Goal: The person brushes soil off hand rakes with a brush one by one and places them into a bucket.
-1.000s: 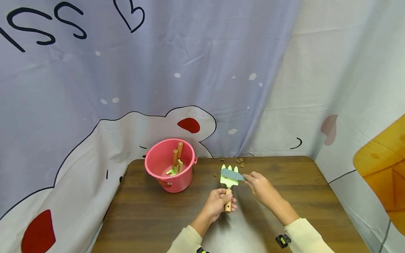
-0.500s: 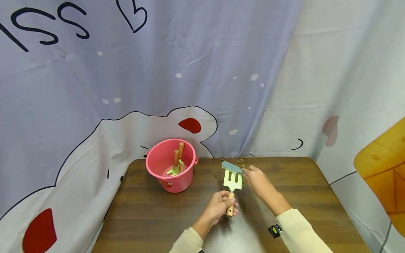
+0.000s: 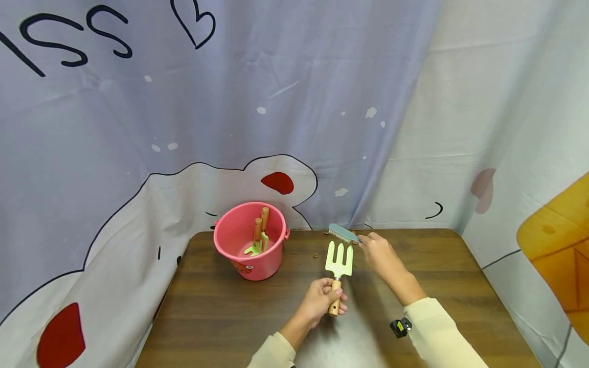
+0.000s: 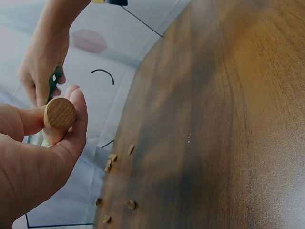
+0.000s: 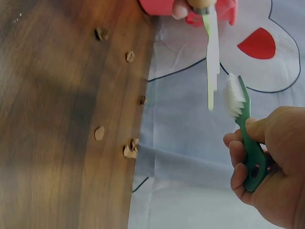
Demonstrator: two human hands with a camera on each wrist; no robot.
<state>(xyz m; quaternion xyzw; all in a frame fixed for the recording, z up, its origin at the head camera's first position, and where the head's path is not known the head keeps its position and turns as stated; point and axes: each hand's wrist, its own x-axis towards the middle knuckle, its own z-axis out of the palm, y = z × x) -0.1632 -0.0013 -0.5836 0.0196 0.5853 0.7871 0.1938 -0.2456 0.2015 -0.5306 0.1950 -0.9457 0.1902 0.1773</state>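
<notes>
My left hand grips the wooden handle of a small light-green garden fork, its three prongs pointing away from me above the table. In the left wrist view the round butt of the handle sits between thumb and fingers. My right hand holds a green brush with white bristles just beyond the prongs. From the right wrist view, the brush stands apart from the fork, bristles facing it, with fingers and thumb curled round the brush handle.
A pink bucket stands at the back left of the wooden table, with two wooden-handled green tools inside. Several small brown bits lie scattered near the table's back edge. A printed curtain hangs behind.
The brush has moved from lying across the fork's prongs to beyond their tips, away from me. My left hand has shifted slightly right, and the fork's face has tilted more toward the camera.
</notes>
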